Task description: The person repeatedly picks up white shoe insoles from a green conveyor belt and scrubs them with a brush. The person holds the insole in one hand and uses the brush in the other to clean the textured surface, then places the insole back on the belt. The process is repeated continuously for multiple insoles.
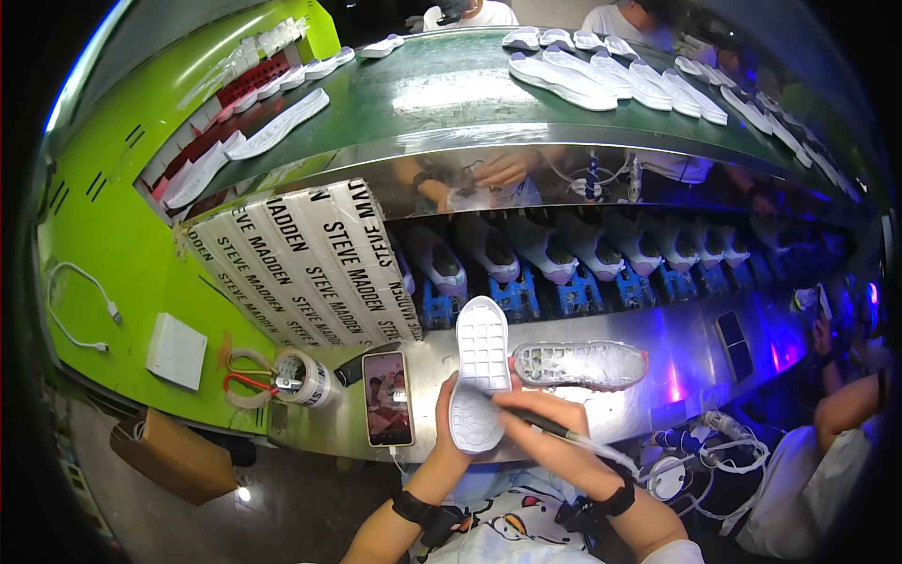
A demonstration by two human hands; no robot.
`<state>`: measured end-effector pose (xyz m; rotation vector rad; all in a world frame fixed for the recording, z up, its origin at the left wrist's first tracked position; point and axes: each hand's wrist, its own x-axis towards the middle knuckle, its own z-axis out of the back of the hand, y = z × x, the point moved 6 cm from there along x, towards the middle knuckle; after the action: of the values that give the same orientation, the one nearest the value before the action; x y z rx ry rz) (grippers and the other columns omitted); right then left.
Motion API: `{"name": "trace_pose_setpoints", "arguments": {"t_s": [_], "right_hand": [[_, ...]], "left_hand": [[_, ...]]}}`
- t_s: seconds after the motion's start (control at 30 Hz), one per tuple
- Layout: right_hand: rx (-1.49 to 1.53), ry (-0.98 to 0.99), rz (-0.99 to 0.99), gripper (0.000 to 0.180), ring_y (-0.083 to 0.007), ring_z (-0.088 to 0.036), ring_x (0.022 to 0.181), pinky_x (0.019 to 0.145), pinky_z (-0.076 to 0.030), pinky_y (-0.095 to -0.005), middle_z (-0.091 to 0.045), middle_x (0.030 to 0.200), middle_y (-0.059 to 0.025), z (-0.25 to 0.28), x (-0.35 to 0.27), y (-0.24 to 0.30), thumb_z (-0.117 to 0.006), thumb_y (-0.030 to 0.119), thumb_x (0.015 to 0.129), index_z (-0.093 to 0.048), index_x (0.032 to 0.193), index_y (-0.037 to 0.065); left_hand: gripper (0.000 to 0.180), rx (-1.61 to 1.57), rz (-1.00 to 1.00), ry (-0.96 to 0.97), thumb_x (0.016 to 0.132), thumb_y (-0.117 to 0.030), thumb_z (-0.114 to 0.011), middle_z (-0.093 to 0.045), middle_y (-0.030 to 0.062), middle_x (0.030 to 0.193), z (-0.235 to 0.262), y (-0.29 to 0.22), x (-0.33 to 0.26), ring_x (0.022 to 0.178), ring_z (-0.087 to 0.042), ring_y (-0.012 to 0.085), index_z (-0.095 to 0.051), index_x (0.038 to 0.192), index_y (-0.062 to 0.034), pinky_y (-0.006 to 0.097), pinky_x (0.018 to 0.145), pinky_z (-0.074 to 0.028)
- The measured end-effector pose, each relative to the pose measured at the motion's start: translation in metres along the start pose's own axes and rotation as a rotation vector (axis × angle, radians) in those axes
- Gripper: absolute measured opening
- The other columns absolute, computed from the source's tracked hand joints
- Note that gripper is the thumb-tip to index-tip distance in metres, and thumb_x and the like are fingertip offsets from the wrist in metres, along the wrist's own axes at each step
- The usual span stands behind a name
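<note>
My left hand (448,435) grips a white shoe sole (484,343), holding it upright over the bench's near edge with its grid-patterned inner side facing up. In my right hand (552,430) is a black pen-like applicator (537,420) with a pale hose running from its rear end. Its tip is at the lower half of the sole, partly hidden by my fingers. Just right of the sole, a shoe (583,365) lies on the metal bench with its whitish bottom up and a pinkish edge showing.
Shoe uppers (554,249) line a lower conveyor, and white soles (620,80) lie on the green belt (442,89). Left on the bench are a phone (388,399), a tape roll (310,378), scissors (282,383) and a carton (301,263). A co-worker's arm (846,409) shows at right.
</note>
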<state>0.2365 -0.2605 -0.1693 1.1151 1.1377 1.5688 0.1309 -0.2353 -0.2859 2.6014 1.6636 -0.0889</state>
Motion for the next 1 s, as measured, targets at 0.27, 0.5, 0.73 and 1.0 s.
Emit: {"name": "trace_pose_setpoints", "arguments": {"t_s": [0.27, 0.5, 0.73, 1.0], "right_hand": [[0.180, 0.131, -0.079, 0.018, -0.0123, -0.065, 0.074, 0.069, -0.053, -0.0241, -0.068, 0.091, -0.0107, -0.007, 0.000, -0.002, -0.055, 0.006, 0.092, -0.067, 0.100, -0.005], [0.133, 0.366, -0.079, 0.018, -0.0113, -0.064, 0.069, 0.064, -0.051, -0.0236, -0.067, 0.091, -0.0089, 0.000, 0.001, 0.009, -0.056, 0.010, 0.091, -0.067, 0.090, -0.003], [-0.048, 0.393, 0.326, 0.011, -0.0232, -0.065, 0.081, 0.073, -0.051, -0.0293, -0.065, 0.093, -0.0145, 0.012, -0.003, 0.041, -0.062, 0.006, 0.086, -0.064, 0.093, -0.001], [-0.099, 0.324, 0.337, 0.011, -0.0206, -0.065, 0.075, 0.069, -0.052, -0.0294, -0.066, 0.090, -0.0097, 0.025, -0.007, 0.043, -0.062, 0.007, 0.085, -0.066, 0.091, -0.001]], "left_hand": [[0.072, 0.142, 0.190, 0.153, 0.088, -0.045, -0.042, -0.054, 0.0225, 0.112, -0.029, -0.015, 0.012, 0.099, -0.059, 0.0302, -0.032, 0.136, 0.0079, 0.041, 0.090, -0.049], [0.070, 0.396, 0.330, -0.017, 0.079, -0.039, -0.052, -0.048, 0.0269, 0.130, -0.024, -0.024, 0.006, 0.111, -0.057, 0.0331, -0.043, 0.128, 0.0100, 0.042, 0.092, -0.049], [0.031, 1.230, 0.155, 0.033, 0.091, -0.012, -0.048, -0.054, 0.0125, 0.126, -0.110, -0.027, -0.023, 0.113, -0.054, 0.0188, -0.056, 0.118, -0.0007, 0.028, 0.097, -0.042], [0.029, 1.100, 0.603, -0.128, 0.092, -0.016, -0.051, -0.061, 0.0070, 0.111, -0.068, -0.023, 0.013, 0.098, -0.059, 0.0138, -0.060, 0.116, -0.0025, 0.023, 0.084, -0.047]]}}
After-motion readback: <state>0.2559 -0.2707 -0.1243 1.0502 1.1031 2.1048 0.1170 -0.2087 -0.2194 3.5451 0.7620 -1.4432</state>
